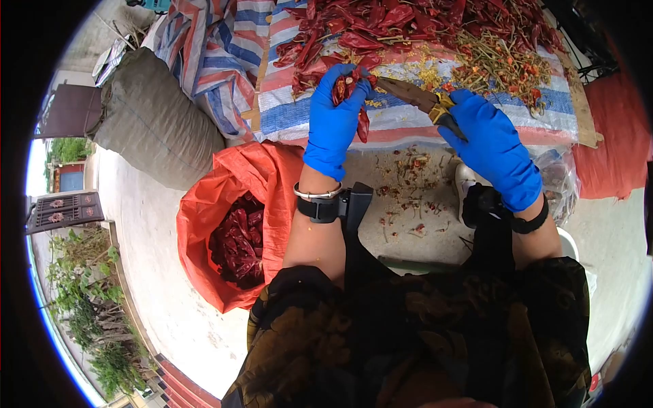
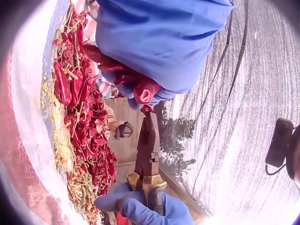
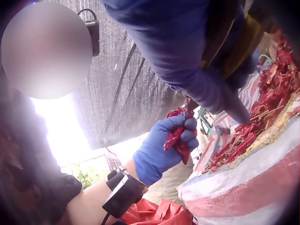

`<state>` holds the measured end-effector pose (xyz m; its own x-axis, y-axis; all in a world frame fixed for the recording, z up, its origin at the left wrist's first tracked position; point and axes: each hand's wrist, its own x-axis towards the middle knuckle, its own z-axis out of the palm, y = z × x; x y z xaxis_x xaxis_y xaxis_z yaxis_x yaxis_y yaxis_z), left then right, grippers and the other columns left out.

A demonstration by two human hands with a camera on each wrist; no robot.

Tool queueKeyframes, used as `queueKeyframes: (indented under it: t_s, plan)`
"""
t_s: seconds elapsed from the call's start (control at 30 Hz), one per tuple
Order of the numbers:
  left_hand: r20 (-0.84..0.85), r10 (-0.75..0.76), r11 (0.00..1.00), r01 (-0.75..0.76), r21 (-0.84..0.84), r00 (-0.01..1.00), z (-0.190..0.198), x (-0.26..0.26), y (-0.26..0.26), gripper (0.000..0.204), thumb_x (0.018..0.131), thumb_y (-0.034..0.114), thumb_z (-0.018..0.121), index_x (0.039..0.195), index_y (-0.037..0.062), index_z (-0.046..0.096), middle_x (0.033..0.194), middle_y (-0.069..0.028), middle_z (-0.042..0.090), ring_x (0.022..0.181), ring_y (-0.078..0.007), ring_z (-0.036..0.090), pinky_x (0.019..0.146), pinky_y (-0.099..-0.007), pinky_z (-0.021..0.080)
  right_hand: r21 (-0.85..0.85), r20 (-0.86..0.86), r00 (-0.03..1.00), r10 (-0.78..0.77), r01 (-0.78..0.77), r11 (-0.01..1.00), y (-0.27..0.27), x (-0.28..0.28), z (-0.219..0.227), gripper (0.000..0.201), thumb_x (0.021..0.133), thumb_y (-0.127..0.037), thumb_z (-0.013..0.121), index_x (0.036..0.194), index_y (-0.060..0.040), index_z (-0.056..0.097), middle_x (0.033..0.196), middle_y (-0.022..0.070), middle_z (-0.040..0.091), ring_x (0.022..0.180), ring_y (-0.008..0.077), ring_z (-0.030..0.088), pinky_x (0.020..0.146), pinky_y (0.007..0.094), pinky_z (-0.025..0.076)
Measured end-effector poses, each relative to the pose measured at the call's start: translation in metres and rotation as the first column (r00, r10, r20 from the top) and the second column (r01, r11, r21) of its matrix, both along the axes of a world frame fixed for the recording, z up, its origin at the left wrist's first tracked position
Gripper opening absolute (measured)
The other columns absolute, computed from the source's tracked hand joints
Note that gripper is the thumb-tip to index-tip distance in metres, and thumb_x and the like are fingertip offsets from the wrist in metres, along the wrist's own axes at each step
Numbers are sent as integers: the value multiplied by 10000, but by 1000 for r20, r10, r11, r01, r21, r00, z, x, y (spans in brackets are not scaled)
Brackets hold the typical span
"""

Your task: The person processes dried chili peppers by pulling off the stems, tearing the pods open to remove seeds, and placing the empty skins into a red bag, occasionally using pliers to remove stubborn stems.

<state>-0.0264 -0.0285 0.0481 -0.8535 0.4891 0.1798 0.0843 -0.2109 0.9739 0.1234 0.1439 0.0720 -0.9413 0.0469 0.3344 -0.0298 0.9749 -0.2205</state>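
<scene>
My blue-gloved left hand (image 1: 335, 126) grips several dried red chili peppers (image 2: 144, 90) in its curled fingers, with one hanging below the hand. In my right hand (image 1: 491, 144), also gloved in blue, are pliers (image 1: 416, 96) with rusty jaws and yellow-and-black handles. The tip of the pliers is right at the end of a held pepper in the left wrist view. A pile of dried chili peppers (image 1: 401, 30) lies on the striped sheet beyond both hands. In the right wrist view, the right hand hides most of the pliers.
An orange-red sack (image 1: 275, 183) holding dried peppers stands left of my legs. Cut stems (image 1: 500, 71) and yellow seeds (image 1: 428, 76) lie on the striped sheet (image 1: 282, 119). More scraps litter the floor (image 1: 408, 190). A full grey sack (image 1: 160, 119) leans farther left, and a red sack (image 1: 612, 136) stands right.
</scene>
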Motion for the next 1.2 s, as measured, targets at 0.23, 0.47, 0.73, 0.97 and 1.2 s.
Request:
queueKeyframes:
  t_s: [0.23,0.47,0.73,0.97,1.2]
  plan:
    - [257,-66,988,27,153,964,12,6,-4,186,803,30,561,988,27,554,856,-58,590,739,-140,574,637,-238,463,-594,194,965,178,-29,804,10,-5,3,266,765,-131,619,964,12,516,768,132,591,698,250,588,655,323,457]
    - [272,-36,964,-38,265,962,19,0,-16,190,813,73,553,995,19,547,796,-69,565,671,-150,543,583,-230,446,-691,257,964,62,139,710,46,-4,15,275,763,-238,638,924,-27,566,765,108,601,705,218,578,660,324,441]
    - [330,-159,949,52,312,931,9,1,-7,188,796,32,582,983,35,560,842,-56,594,707,-154,589,607,-237,480,-492,179,950,256,-139,860,11,4,10,484,812,-161,595,1216,19,399,973,112,624,922,228,578,819,312,430]
    - [264,-139,971,78,226,954,12,7,-5,220,794,29,578,1012,28,544,897,-59,586,795,-164,579,710,-281,497,-357,91,986,142,-101,929,7,5,8,544,781,-184,632,1245,-31,394,1009,159,588,946,310,562,813,350,434]
    - [250,-131,975,78,210,959,10,6,-4,234,791,7,576,1022,31,546,924,-56,590,814,-158,580,733,-284,499,-386,100,990,102,-56,921,9,7,2,552,769,-166,644,1244,-38,394,1021,159,576,939,308,564,803,351,439]
